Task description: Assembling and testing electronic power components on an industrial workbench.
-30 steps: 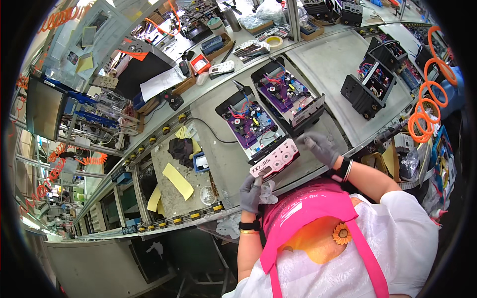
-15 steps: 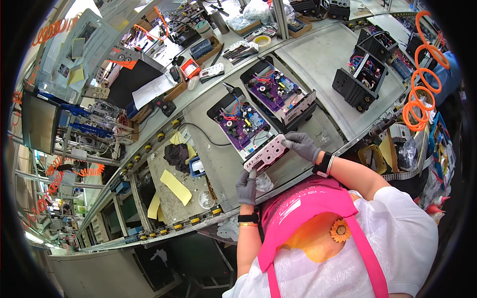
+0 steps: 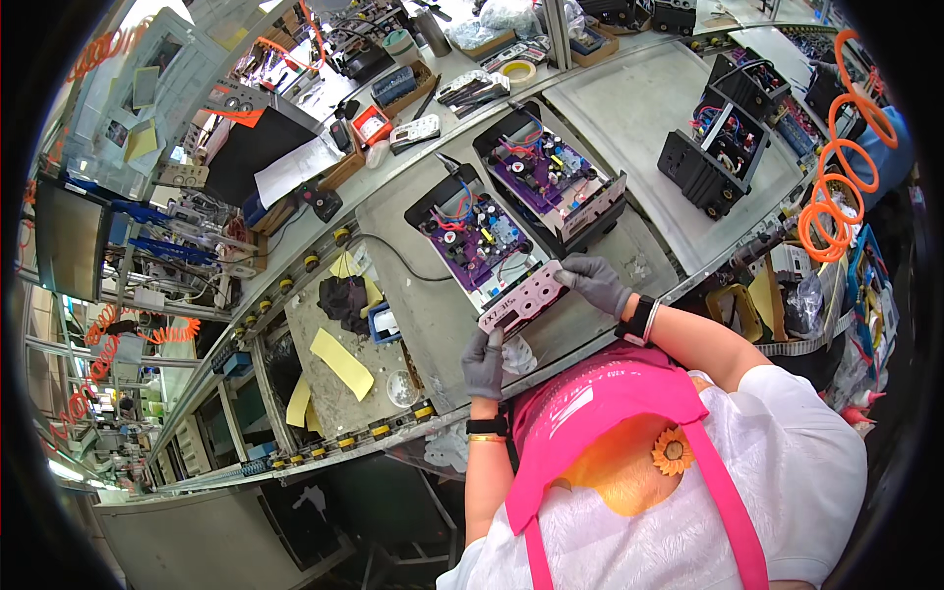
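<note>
Blocking much of the lower middle of the view: a pink cap brim [image 3: 600, 413], so the near edge of the worktop [image 3: 433, 315] and part of both forearms stay out of sight. Hard to make out: the small parts on the purple circuit board [image 3: 477, 236] inside the open black chassis [image 3: 462, 231], shrunk and bent by the lens; equally unclear, the print on the pale pink front panel [image 3: 523, 298], and whether that panel is seated on the chassis or only pressed against its near edge. Left hand [image 3: 483, 362], in a grey glove, at the panel's lower left corner, fingers [image 3: 492, 339] curled together and pinching that corner, with a crumpled scrap of clear film [image 3: 518, 356] tucked just beside the palm. Right hand [image 3: 593, 281], also gloved, at the panel's upper right end, fingers [image 3: 568, 275] bent and closed on that end, thumb side hidden under the knuckles. Panel held tilted, between the two hands, touching the front of the near chassis. Just behind, a second open chassis [image 3: 551, 182] with its own purple board. Farther right, two black units [image 3: 708, 162] well apart from the hands. Left of the chassis, a yellow strip [image 3: 341, 362] and a dark cloth [image 3: 346, 298] lying on a lower tray.
</note>
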`<action>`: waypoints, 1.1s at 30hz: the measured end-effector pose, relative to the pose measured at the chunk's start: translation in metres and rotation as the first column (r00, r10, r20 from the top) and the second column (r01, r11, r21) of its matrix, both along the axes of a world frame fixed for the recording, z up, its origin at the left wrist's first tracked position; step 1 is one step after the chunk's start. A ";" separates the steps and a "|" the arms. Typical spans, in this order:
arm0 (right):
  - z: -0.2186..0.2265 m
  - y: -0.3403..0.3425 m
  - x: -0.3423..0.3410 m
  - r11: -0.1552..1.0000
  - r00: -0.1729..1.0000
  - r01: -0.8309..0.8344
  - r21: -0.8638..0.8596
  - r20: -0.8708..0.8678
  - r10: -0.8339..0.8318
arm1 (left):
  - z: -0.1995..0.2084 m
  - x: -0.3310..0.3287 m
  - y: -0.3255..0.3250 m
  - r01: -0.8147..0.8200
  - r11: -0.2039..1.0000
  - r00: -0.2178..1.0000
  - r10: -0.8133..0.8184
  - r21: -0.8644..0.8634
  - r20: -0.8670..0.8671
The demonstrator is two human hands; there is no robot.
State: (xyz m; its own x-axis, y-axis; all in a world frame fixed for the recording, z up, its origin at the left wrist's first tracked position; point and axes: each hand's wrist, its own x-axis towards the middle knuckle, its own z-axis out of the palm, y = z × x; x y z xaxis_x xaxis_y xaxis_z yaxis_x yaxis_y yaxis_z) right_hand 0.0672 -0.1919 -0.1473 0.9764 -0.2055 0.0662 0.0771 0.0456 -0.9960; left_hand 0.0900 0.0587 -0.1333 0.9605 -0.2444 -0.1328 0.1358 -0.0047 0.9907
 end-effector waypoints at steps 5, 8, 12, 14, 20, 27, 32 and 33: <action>-0.001 0.001 0.001 1.000 1.000 -0.009 -0.013 -0.006 0.009 | -0.001 0.001 0.001 0.025 0.998 0.999 -0.023 0.065 -0.040; 0.000 0.002 0.001 1.000 1.000 0.001 0.007 -0.022 -0.001 | -0.004 0.002 -0.004 -0.032 0.999 0.997 0.032 -0.002 0.068; 0.007 0.002 0.000 1.000 0.999 0.015 -0.021 -0.031 -0.016 | -0.004 0.002 -0.004 -0.031 0.999 0.998 0.029 0.025 0.052; 0.008 0.002 0.000 0.999 0.999 0.014 -0.038 -0.034 -0.016 | -0.003 0.002 -0.004 -0.040 0.998 0.998 0.038 0.043 0.051; 0.008 0.002 0.001 0.999 1.000 0.012 -0.033 -0.022 -0.012 | 0.005 0.004 -0.002 -0.008 0.997 0.998 0.013 0.074 -0.064; 0.012 0.002 0.000 0.998 0.998 0.033 -0.050 -0.044 -0.036 | 0.000 0.005 -0.007 -0.048 0.998 0.999 0.048 0.034 0.024; 0.011 0.006 0.001 0.998 0.995 0.055 0.014 -0.082 -0.053 | 0.005 0.003 -0.010 -0.105 0.994 0.994 0.104 0.041 0.026; 0.011 0.006 0.001 0.998 0.995 0.064 0.013 -0.082 -0.063 | 0.004 0.004 -0.008 -0.095 0.995 0.995 0.094 0.040 0.025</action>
